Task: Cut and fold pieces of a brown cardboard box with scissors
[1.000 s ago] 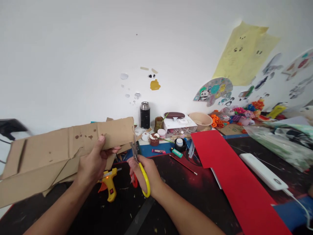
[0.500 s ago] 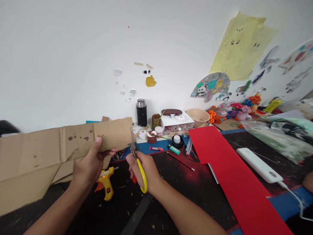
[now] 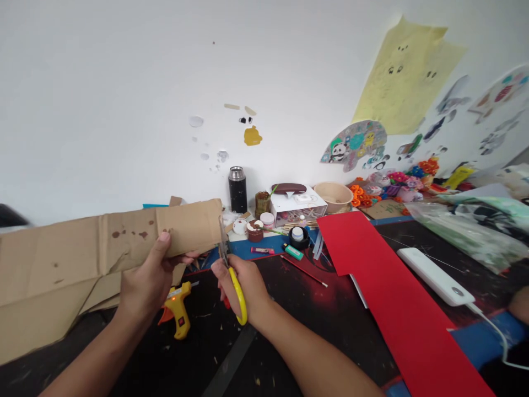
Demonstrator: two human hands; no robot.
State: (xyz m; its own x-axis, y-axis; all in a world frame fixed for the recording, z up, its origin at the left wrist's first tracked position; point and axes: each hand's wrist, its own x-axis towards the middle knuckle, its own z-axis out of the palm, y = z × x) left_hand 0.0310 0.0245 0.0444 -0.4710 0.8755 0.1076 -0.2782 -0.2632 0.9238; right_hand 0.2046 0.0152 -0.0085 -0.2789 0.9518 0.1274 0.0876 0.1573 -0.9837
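Observation:
My left hand grips a long piece of brown cardboard by its lower edge, thumb in front and fingers behind. Dark stains mark the cardboard near the thumb, and its left part runs out of view. In my right hand is a pair of scissors with yellow and red handles, fingers wrapped through the loops. Their metal blades point up at the cardboard's right end; whether they are closed on the edge is hard to tell. Below my left hand a yellow glue gun lies on the dark table.
A large red sheet lies to the right, beside a white power strip. Along the wall stand a black flask, a white box and a beige bowl. A red pencil and a green lighter lie behind my right hand.
The view has shifted slightly, so everything sits a little further left. Both hands keep their hold; the scissors remain at the cardboard's right end.

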